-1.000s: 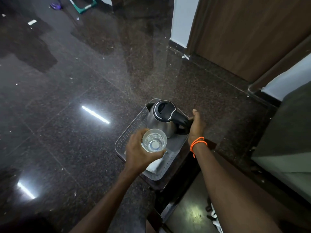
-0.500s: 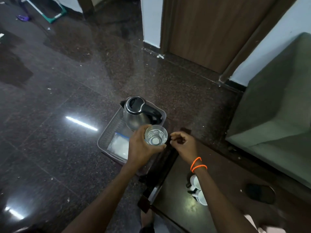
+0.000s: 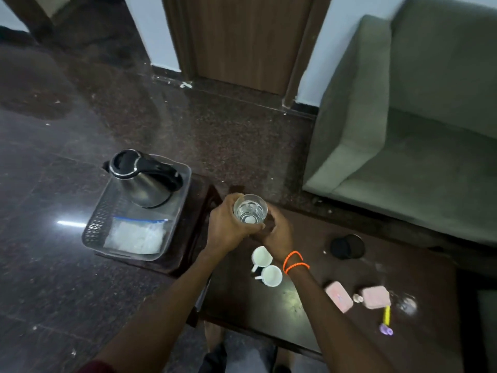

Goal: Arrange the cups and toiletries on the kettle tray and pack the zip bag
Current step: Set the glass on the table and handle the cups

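The glass (image 3: 250,210) sits upright in my left hand (image 3: 228,227), grip wrapped round it, above the desk (image 3: 269,313) just right of the kettle tray (image 3: 172,230). My right hand (image 3: 277,234) touches its base; I cannot tell that grip. Two white cups (image 3: 266,267) lie nearby.

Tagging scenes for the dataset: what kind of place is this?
Likely a hotel or guest room: an electric kettle on a tray, two white cups on a dark table, a green sofa.
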